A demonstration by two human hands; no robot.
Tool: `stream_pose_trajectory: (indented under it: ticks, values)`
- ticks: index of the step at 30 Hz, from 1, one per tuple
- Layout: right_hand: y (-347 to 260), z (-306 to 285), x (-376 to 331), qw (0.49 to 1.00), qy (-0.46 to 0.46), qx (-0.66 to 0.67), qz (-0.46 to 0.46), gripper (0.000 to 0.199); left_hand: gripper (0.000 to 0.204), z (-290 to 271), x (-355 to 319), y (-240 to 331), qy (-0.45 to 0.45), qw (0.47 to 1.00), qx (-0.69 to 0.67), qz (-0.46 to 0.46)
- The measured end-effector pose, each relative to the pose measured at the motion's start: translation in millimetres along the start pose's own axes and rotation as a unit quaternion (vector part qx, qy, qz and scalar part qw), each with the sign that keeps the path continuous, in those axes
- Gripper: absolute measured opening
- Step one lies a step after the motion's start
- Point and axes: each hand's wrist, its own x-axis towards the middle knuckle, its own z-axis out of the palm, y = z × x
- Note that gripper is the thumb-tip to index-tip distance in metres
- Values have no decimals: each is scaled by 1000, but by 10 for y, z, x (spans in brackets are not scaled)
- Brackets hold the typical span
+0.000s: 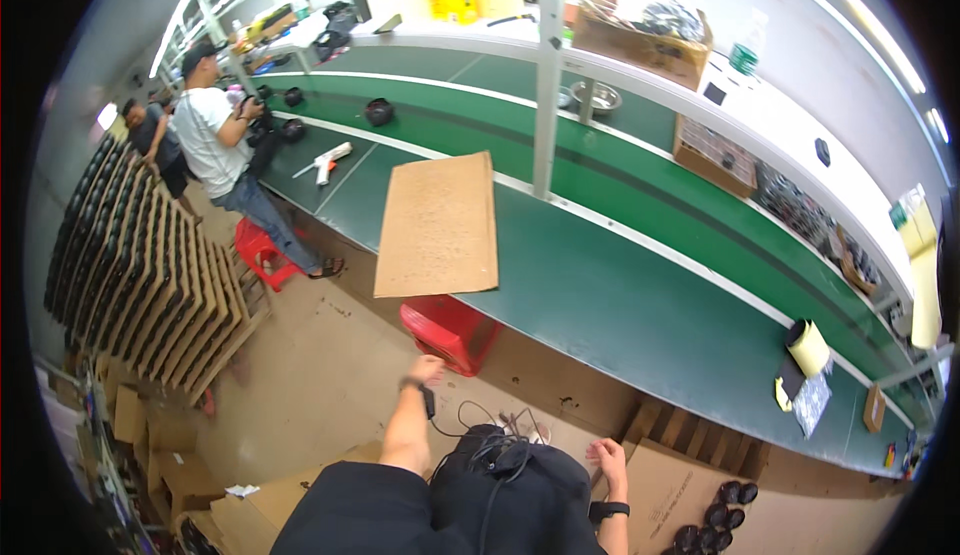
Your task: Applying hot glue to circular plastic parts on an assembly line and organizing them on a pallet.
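My left hand [428, 368] is held out low in front of me, nearest to a red plastic stool [450, 333] at the bench's edge. Its fingers look loosely extended, and I see nothing in them; whether they touch the stool I cannot tell. At my right side my right hand [607, 455] hangs with bent, parted fingers and holds nothing. Below it lies a cardboard sheet [665, 495] bearing several round black parts [715, 525]. A flat brown cardboard piece [437, 225] rests on the green workbench [590, 295], jutting past its front edge.
A white glue gun [325, 163] lies on the bench farther left. Beyond it a person in a white shirt [210, 120] works beside another red stool [262, 253]. Stacked cardboard layers of black parts [150, 265] stand at left. A yellow roll [808, 347] sits at right.
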Motion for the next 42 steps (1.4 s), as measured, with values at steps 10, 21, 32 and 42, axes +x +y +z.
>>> stream_pose_trajectory:
  ticks: [10,21,32,42]
  values:
    - [171,329,153,926,-156,-333,82,26,22,-1661,-1170,-1186,151,987,45,15]
    - [-497,1565,1352,967,-132,-209,59,27,41,-673,-1756,-3020,86,983,-93,-130]
    - [-1237,3728,1732,906,-291,-306,-27,20,44,-2562,-1479,-2543,-130,969,-97,-184]
    - [-2206,5202,2165,941,-221,-175,-189,22,31,-3440,-702,-2519,-163,975,-65,-139]
